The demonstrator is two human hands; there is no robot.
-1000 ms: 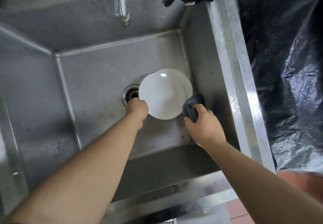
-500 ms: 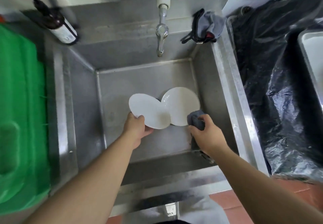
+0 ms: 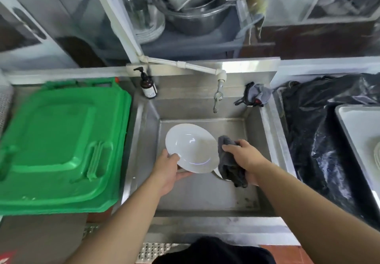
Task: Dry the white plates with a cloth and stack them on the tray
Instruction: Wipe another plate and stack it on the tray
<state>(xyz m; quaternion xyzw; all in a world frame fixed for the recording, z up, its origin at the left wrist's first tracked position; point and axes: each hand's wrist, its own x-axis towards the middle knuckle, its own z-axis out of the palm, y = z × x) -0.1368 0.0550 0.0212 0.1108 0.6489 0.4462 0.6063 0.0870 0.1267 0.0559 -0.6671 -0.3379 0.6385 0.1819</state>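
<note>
- Overhead, a steel sink (image 3: 267, 132) sits in a steel worktop, with a tap (image 3: 217, 97) on a white pipe (image 3: 185, 66) at its back wall.
- A green lid (image 3: 61, 146) lies flat on the left of the sink; a black plastic sheet (image 3: 308, 140) covers the right side.
- A white tray (image 3: 353, 132) lies on that sheet at the right edge, with the rim of stacked plates (image 3: 377, 156) just showing on it.
- A dark pump bottle (image 3: 148, 86) stands at the sink's back left corner; a grey cloth with black straps (image 3: 255, 97) sits at the back right corner.
- Behind the sink, metal bowls (image 3: 195, 12) and pans are piled on a shelf, blurred.
- The bottle has a pale label, but its writing is too small to read.
- The left hand (image 3: 166, 171) grips a white plate (image 3: 191, 148) by its near left rim, thumb on top and fingers under, holding it tilted above the sink floor.
- The right hand (image 3: 246, 158) is clenched on a dark grey rag (image 3: 228, 160), just beside the plate's right edge.
- A second white plate (image 3: 218, 174) peeks out below the rag; whether the right hand also holds it, I cannot tell.
</note>
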